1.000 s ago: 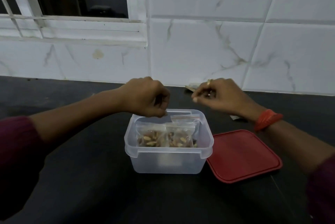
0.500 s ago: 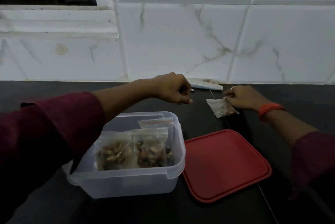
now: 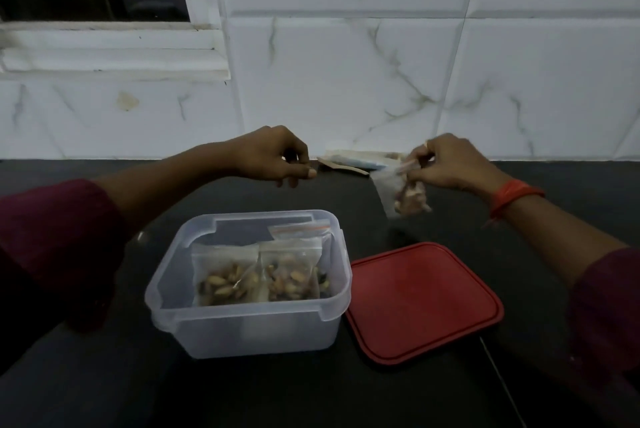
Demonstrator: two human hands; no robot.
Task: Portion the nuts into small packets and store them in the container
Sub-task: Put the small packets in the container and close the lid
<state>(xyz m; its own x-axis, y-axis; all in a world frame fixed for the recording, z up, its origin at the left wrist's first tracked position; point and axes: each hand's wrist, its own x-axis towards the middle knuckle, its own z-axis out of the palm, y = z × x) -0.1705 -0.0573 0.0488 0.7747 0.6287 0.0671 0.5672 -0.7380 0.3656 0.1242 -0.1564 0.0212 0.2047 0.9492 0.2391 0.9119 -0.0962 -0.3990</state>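
The small clear packet of nuts [image 3: 406, 194] hangs in the air from my right hand [image 3: 450, 164], above the dark counter [image 3: 346, 400] and off to the far right of the container. I pinch its top edge between thumb and curled fingers, and the pale nuts sag in a lump at its bottom. An orange band [image 3: 514, 194] sits on that wrist, with a maroon sleeve [image 3: 606, 317] further back.

The clear plastic container [image 3: 249, 327] stands open on the counter, nearer to me and to the left of the hanging packet. Inside it, two filled packets [image 3: 225, 277] stand upright side by side against the near wall, and a third packet [image 3: 298, 229] with a red strip at its top shows behind the right one. The red lid [image 3: 422, 299] lies flat on the counter just beside the container's right side.

My left hand [image 3: 277, 157] hovers above the counter beyond the container. Its fingers are curled in, the thumb lies against the forefinger, and I see nothing held in it.

Against the tiled wall [image 3: 346, 81], between my two hands, lies a wooden spoon [image 3: 341, 168] with a flat pale bundle [image 3: 356, 155] behind it; what the bundle is I cannot tell.
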